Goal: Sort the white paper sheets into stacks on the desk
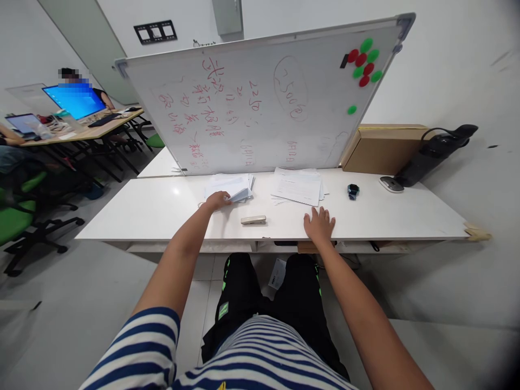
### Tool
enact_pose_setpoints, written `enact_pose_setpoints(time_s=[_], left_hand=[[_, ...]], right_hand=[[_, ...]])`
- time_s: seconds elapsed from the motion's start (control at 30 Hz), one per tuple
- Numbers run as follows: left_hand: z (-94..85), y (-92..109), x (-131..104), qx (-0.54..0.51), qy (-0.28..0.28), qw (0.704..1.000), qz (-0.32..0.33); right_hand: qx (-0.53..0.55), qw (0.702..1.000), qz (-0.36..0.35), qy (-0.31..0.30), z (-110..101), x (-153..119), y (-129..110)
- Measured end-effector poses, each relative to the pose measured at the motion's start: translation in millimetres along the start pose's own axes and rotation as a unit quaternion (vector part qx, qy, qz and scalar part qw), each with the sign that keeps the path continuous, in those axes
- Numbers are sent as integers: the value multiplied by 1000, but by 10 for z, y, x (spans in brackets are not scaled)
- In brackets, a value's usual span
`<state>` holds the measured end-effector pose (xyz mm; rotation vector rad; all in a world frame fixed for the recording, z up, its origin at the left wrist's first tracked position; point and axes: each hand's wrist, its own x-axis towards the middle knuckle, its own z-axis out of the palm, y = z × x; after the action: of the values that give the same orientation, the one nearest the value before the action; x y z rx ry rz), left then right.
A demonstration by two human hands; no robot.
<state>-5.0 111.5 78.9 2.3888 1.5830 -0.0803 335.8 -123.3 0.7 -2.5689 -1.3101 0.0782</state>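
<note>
My left hand [218,201] is closed on the near edge of the left stack of paper [227,185]; a few sheets curl up beside its fingers. My right hand [319,224] rests palm down on the white desk [284,221] with its fingers spread. Its fingertips lie just below the right stack of paper [299,185], whose sheets are slightly fanned. Between my two hands, near the front edge, lies a pale stapler [253,220].
A whiteboard [260,119] with red writing and round magnets leans behind the stacks. To the right are a watch [353,191], a mouse [391,184], a black bottle [434,154] and a cardboard box [382,149]. People sit at a desk with a monitor [75,100] far left.
</note>
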Motion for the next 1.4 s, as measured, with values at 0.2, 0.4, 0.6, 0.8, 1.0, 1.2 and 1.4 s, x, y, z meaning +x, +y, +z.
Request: enact_pose_setpoints(time_s=[0.2, 0.4, 0.6, 0.8, 1.0, 1.2, 1.4], left_hand=[[5, -71, 32, -61, -13, 998, -11], [91, -75, 46, -58, 11, 998, -15], [42, 54, -64, -37, 90, 994, -49], [-175, 237, -524, -285, 488, 798, -209], [0, 1044, -1495, -444, 539, 711, -79], [286, 1891, -2156, -562, 337, 755, 20], [262, 2091, -2261, -646, 199, 736, 4]], right_hand=[[6, 1000, 4, 7, 20, 7, 6], [15, 1000, -3, 6, 34, 14, 36], [23, 1000, 6, 1, 26, 2, 22], [71, 997, 14, 13, -124, -25, -14], [405, 907, -89, 78, -739, -483, -460], [570, 774, -263, -75, -1216, -1245, -1055], [607, 754, -239, -85, -1253, -1398, -1052]])
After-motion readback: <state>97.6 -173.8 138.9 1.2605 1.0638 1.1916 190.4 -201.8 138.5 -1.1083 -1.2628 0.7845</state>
